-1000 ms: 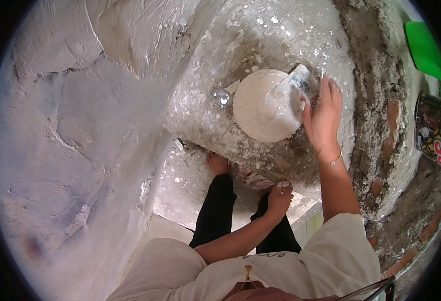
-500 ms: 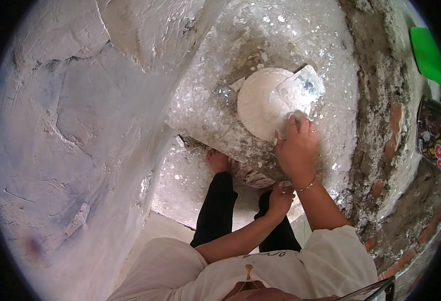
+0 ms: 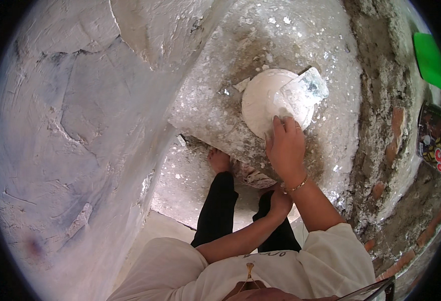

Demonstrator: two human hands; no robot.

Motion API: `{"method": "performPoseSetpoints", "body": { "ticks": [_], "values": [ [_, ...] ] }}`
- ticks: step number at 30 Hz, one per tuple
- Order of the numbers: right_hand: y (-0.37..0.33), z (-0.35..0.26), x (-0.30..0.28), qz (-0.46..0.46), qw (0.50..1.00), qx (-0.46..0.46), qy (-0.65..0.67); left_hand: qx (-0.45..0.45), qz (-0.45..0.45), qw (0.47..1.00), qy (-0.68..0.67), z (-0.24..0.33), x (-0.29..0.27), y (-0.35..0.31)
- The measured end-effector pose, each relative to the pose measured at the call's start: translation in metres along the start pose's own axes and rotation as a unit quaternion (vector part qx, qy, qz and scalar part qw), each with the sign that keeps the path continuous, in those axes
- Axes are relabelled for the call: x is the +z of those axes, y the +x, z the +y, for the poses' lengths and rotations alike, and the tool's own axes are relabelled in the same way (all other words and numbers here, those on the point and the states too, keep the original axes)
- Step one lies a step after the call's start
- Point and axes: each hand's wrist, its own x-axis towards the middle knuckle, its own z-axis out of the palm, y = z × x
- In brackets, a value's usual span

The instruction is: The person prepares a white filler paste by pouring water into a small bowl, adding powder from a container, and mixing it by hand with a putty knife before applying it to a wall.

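A round container of white paste (image 3: 260, 103) stands on the spattered grey ledge in front of me. Across its far right rim lies a flat, whitish, paste-smeared piece (image 3: 308, 86) with a dark bluish patch. My right hand (image 3: 286, 148) reaches over the container's near rim. Its fingertips touch the white surface, with the thumb apart from the fingers; no held thing shows. Close to my right wrist, above my knee, my left hand (image 3: 280, 201) is closed. The right forearm partly covers its fingers, so what they hold is hidden.
A rough whitish plastered wall (image 3: 80, 135) rises on the left. To the right runs a crumbling ledge with exposed brick (image 3: 396, 125). Beyond it are a green plastic object (image 3: 431, 60) and a dark printed package (image 3: 433, 138). My bare foot (image 3: 219, 160) is below the grey ledge.
My right hand has shifted left along the container's near rim. The left hand has moved slightly under the right wrist, hiding the small pale thing seen at its fingers before.
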Motion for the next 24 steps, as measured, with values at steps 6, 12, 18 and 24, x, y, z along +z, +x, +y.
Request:
{"method": "performPoseSetpoints", "body": {
  "ticks": [6, 12, 18, 24],
  "values": [
    [0.014, 0.015, 0.013, -0.036, 0.994, -0.096, 0.027, -0.103, -0.003, 0.987, -0.124, 0.042, -0.001, -0.014],
    [0.037, 0.000, 0.002, -0.025, 0.991, -0.133, -0.018, -0.120, -0.002, 0.973, -0.195, 0.042, -0.003, -0.015],
    [0.038, 0.006, -0.006, -0.094, 0.968, -0.226, -0.047, -0.122, -0.017, 0.974, -0.189, 0.041, -0.004, -0.014],
    [0.043, 0.018, -0.011, -0.029, 0.971, -0.218, -0.096, -0.127, -0.012, 0.974, -0.190, 0.043, -0.004, -0.014]
  ]
}}
